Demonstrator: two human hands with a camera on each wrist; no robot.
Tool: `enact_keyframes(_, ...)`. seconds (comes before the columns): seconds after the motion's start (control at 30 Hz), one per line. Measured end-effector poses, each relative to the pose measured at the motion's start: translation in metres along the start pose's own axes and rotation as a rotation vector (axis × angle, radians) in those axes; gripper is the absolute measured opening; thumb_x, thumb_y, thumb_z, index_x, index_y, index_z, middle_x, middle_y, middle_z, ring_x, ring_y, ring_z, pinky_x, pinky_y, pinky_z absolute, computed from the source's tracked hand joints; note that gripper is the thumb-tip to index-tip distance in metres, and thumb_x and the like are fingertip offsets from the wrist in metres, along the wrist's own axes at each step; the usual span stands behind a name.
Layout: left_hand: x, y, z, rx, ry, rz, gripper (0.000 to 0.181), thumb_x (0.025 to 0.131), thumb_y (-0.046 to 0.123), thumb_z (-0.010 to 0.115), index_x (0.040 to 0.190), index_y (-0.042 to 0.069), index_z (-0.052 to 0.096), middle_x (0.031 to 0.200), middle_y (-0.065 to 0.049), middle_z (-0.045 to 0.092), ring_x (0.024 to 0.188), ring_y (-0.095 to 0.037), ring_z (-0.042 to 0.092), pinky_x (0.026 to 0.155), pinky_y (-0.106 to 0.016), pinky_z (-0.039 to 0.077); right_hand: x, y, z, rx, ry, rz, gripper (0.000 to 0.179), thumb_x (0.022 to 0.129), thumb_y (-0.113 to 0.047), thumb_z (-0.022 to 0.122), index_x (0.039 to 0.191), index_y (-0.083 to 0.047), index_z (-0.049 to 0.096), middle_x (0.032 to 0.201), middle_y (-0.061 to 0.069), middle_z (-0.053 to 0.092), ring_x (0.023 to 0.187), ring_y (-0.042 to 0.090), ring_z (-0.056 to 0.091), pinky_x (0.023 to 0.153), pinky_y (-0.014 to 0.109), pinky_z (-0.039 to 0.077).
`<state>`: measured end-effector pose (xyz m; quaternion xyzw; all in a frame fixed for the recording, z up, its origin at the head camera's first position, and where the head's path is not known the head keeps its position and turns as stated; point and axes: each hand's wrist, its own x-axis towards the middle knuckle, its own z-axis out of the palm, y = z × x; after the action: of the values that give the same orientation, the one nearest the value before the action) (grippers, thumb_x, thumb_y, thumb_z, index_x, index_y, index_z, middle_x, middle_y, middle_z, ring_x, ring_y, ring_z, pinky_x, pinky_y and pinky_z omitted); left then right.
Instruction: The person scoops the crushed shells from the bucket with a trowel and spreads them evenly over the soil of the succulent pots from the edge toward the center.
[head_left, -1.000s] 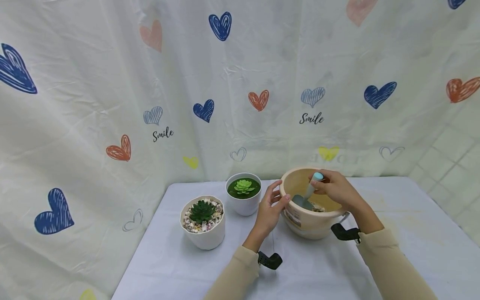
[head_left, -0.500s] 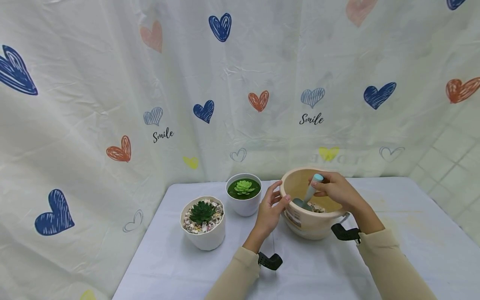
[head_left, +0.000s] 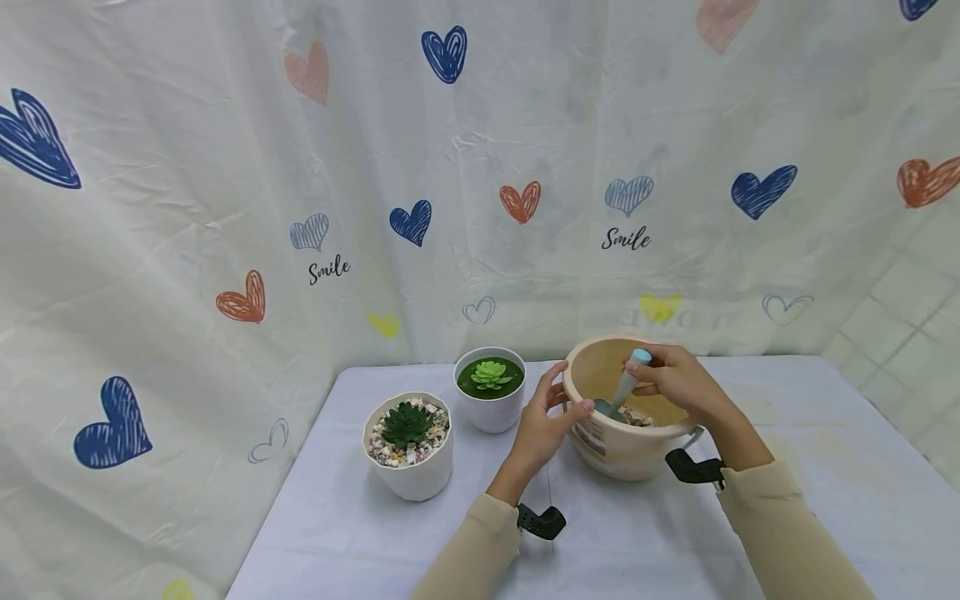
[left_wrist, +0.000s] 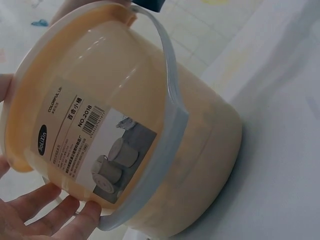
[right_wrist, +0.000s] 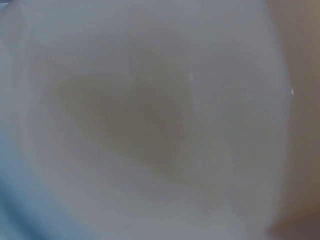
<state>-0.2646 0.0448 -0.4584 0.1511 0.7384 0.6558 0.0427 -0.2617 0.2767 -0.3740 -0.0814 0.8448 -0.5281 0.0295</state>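
Grey trowel [head_left: 625, 390]: a small tool with a pale handle, light-blue end cap and darker blade, inside the bucket.
Right hand [head_left: 675, 383]: grips the trowel's upper handle, thumb and fingers closed narrowly; the blade lies below and left of the grip.
Long axis: tilted; cap up and to the right, blade down and to the left.
Gravel [head_left: 637, 419]: pale, mixed stones, just right of the blade.
Cream bucket [head_left: 626, 457]: holds trowel and gravel; blue-grey bail [left_wrist: 175, 107] and printed label [left_wrist: 95, 140] outside.
Left hand [head_left: 542, 423]: thumb and fingers spread wide, touching the bucket's left side.
White pots: near-left pot [head_left: 414, 482], dark succulent [head_left: 407, 423]; far pot [head_left: 489, 413], light-green succulent [head_left: 491, 374].
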Motion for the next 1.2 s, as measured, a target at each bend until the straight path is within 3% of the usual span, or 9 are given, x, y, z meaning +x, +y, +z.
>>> enact_keyframes(0.23, 0.000, 0.001, 0.000, 0.012, -0.006, 0.002, 0.074, 0.087, 0.054, 0.074, 0.151, 0.054, 0.037, 0.147, 0.000, 0.060, 0.135, -0.018, 0.054, 0.104, -0.049, 0.052, 0.000, 0.001, -0.002, -0.001, 0.035, 0.007, 0.045, 0.107, -0.024, 0.053, 0.135, 0.011, 0.055, 0.132, 0.030, 0.058, 0.107, 0.020, 0.069, 0.088, 0.041, 0.061)
enact_keyframes(0.47, 0.001, -0.002, -0.001, 0.014, -0.004, 0.014, 0.072, 0.088, 0.054, 0.074, 0.150, 0.055, 0.037, 0.146, -0.001, 0.060, 0.134, -0.017, 0.055, 0.103, -0.047, 0.053, -0.001, 0.000, -0.002, 0.030, 0.071, -0.017, 0.039, 0.108, -0.022, 0.053, 0.125, 0.013, 0.057, 0.113, 0.023, 0.063, 0.094, 0.016, 0.071, 0.082, 0.040, 0.063)
enact_keyframes(0.63, 0.001, -0.003, 0.000, 0.003, -0.005, 0.017, 0.072, 0.088, 0.053, 0.074, 0.151, 0.054, 0.038, 0.146, -0.001, 0.060, 0.134, -0.018, 0.055, 0.103, -0.047, 0.053, -0.002, 0.001, -0.002, 0.068, 0.114, -0.019, 0.042, 0.107, -0.027, 0.054, 0.122, 0.012, 0.057, 0.112, 0.016, 0.063, 0.091, 0.012, 0.070, 0.080, 0.042, 0.063)
enact_keyframes(0.9, 0.001, -0.005, -0.001, -0.013, -0.014, 0.019, 0.072, 0.089, 0.052, 0.074, 0.150, 0.054, 0.038, 0.147, -0.003, 0.060, 0.135, -0.018, 0.055, 0.104, -0.047, 0.052, -0.003, 0.003, -0.006, 0.149, 0.231, -0.029, 0.051, 0.108, -0.029, 0.053, 0.133, 0.015, 0.052, 0.100, -0.004, 0.064, 0.088, 0.006, 0.069, 0.079, 0.042, 0.063)
enact_keyframes(1.1, 0.001, -0.005, -0.001, -0.022, -0.012, 0.018, 0.072, 0.089, 0.051, 0.074, 0.151, 0.054, 0.038, 0.147, -0.003, 0.060, 0.133, -0.017, 0.055, 0.103, -0.047, 0.053, -0.003, 0.003, -0.010, 0.244, 0.319, -0.006, 0.049, 0.104, -0.036, 0.058, 0.124, 0.009, 0.058, 0.087, -0.012, 0.067, 0.081, 0.007, 0.071, 0.072, 0.035, 0.063)
enact_keyframes(1.2, 0.000, -0.004, -0.001, -0.024, -0.013, 0.017, 0.072, 0.089, 0.052, 0.073, 0.152, 0.052, 0.038, 0.147, -0.003, 0.060, 0.133, -0.017, 0.056, 0.104, -0.047, 0.052, -0.004, 0.002, -0.013, 0.342, 0.345, 0.000, 0.039, 0.103, -0.034, 0.061, 0.116, 0.002, 0.062, 0.085, -0.012, 0.069, 0.077, 0.007, 0.073, 0.068, 0.033, 0.063)
